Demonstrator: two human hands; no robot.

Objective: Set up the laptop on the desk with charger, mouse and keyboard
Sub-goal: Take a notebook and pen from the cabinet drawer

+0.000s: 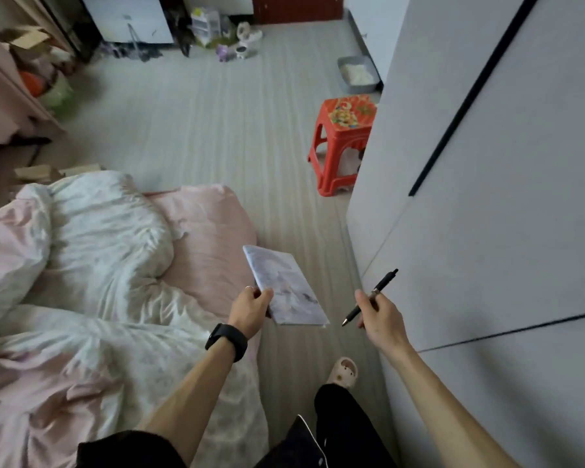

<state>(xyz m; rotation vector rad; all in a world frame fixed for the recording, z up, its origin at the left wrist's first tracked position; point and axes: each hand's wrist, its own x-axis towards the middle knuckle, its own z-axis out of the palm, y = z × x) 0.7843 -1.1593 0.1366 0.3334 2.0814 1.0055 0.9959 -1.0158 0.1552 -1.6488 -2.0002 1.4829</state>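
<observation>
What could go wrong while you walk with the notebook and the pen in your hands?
The left hand pinches the notebook by one edge, so it might slip and fall. The right hand holds the pen close to the wardrobe door, so it could knock against it. The red stool stands ahead on the floor; a foot could catch it.

Rumpled bed (92, 251), striped floor (217, 130), red stool (341, 143)
</observation>
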